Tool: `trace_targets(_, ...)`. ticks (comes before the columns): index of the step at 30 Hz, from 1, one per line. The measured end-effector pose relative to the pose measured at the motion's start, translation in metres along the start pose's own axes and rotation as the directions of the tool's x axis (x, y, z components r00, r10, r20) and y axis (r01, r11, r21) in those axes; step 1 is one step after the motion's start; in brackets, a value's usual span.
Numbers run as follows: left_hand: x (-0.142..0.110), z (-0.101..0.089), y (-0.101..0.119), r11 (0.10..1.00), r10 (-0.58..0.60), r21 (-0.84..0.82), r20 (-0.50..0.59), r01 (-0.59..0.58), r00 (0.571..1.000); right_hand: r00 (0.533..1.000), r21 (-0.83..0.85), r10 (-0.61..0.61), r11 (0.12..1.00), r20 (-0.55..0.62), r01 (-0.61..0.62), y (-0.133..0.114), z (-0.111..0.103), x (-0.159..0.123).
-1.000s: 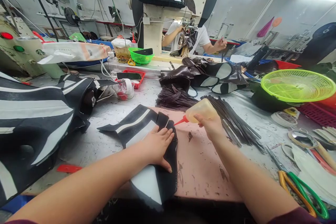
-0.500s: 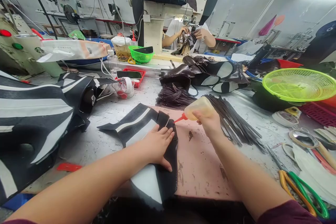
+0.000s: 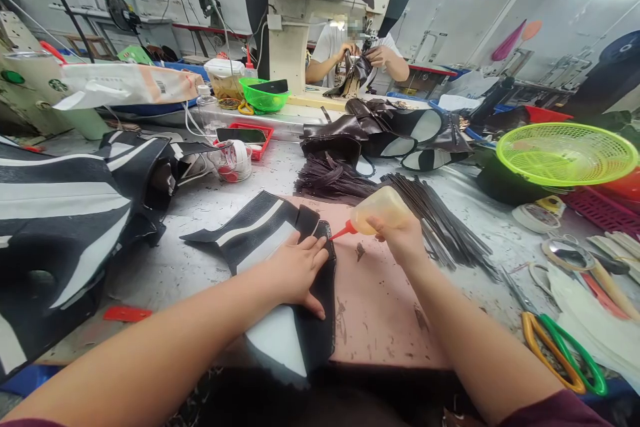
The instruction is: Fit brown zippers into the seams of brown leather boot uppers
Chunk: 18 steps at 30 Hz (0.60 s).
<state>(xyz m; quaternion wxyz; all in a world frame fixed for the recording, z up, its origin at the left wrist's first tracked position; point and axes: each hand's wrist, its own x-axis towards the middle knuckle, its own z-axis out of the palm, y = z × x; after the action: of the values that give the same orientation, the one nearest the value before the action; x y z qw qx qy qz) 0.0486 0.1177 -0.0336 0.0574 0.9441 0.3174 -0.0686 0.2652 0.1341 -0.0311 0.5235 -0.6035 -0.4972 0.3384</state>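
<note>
My left hand (image 3: 299,270) lies flat with its fingers apart on a black leather piece (image 3: 320,327) that carries white strips. The piece rests partly on a pink board (image 3: 380,307). In my right hand (image 3: 403,237) is a squeeze bottle (image 3: 381,208) of yellowish liquid, tilted to the left. Its red nozzle tip touches or almost touches the right edge of the leather, just beyond my left fingertips. Behind the bottle lie thin dark leather strips (image 3: 440,227).
Scissors (image 3: 555,340) with orange and green handles lie at right, near tape rolls (image 3: 567,253). A yellow-green basket (image 3: 565,153) stands behind them. More black pieces (image 3: 65,213) fill the left. Across the bench, a person (image 3: 333,47) works at a sewing machine (image 3: 290,33).
The nozzle tip has shifted slightly down along the leather's right edge. My left hand stays pressed on the piece. The whole view has shifted a little.
</note>
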Motion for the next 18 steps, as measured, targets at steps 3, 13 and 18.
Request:
trace_targets(3,0.001,0.001,0.000,1.000,0.002,-0.004,-0.003,-0.002,1.000,1.000,-0.008,0.029,1.000,0.000,-0.029,0.000,-0.004,-0.007)
trace_targets(13,0.003,-0.009,0.004,1.000,-0.026,0.018,0.112,0.024,0.993,0.996,-0.081,0.088,0.993,-0.005,-0.088,-0.005,-0.015,-0.031)
trace_targets(18,0.004,-0.009,0.005,1.000,-0.018,0.027,0.112,0.016,0.994,0.996,-0.049,0.094,0.994,0.007,-0.094,-0.006,-0.018,-0.044)
